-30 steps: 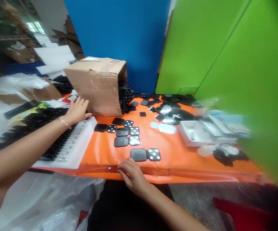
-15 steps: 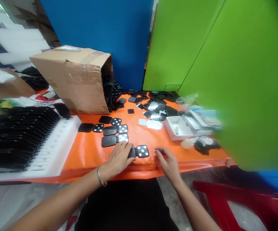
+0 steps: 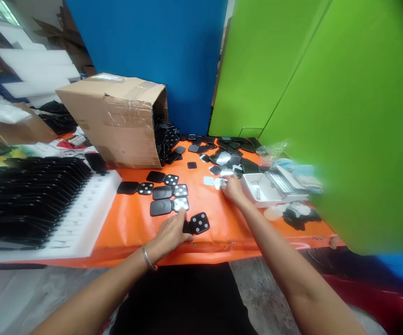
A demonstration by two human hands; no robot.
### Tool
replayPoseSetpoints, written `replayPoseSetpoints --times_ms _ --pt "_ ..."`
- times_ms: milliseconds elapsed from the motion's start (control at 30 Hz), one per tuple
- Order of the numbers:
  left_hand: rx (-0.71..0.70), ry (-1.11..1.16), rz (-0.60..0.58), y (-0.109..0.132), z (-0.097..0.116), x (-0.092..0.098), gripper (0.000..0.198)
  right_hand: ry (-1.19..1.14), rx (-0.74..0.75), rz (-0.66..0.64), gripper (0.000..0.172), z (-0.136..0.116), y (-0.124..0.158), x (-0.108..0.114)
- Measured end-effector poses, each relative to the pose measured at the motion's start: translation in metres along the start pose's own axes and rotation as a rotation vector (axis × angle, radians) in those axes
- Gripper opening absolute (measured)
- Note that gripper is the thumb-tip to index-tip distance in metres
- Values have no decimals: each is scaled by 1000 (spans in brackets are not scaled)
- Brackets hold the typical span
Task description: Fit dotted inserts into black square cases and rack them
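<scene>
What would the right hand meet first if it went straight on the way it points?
The right hand would probably meet the whitish flat piece immediately ahead; depth leaves it unclear whether they already touch.

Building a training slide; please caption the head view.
Left hand holds a black dotted piece; right hand at pale pieces on an orange table.

No text was legible. A flat white label (image 3: 108, 77) lay on top of the brown cardboard box (image 3: 117, 125), too slanted and small to read. Faint dark marks (image 3: 119, 151) showed low on the box's side; could not tell if print. Red-and-white flat items (image 3: 70, 143) beside it were too blurred for any lettering.
</scene>
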State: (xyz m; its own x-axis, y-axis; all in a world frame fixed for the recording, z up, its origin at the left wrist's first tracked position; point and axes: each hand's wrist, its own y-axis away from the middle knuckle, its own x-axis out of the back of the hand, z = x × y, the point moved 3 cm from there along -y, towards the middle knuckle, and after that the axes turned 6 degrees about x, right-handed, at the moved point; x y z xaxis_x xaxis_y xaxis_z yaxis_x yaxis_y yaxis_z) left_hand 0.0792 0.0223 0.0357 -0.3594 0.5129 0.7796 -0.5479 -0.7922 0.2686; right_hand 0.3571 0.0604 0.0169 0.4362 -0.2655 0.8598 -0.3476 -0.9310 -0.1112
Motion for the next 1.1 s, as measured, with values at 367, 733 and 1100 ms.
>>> replayPoseSetpoints --times_ms 367,733,1100 --pt "177 899 -321 45 -34 7 41 33 6 -105 25 -14 -11 17" --pt "357 1244 -338 74 -43 -4 53 -307 342 48 27 2 122 16" --pt "290 1400 -359 68 -20 -11 52 28 -77 -70 32 -2 97 4"
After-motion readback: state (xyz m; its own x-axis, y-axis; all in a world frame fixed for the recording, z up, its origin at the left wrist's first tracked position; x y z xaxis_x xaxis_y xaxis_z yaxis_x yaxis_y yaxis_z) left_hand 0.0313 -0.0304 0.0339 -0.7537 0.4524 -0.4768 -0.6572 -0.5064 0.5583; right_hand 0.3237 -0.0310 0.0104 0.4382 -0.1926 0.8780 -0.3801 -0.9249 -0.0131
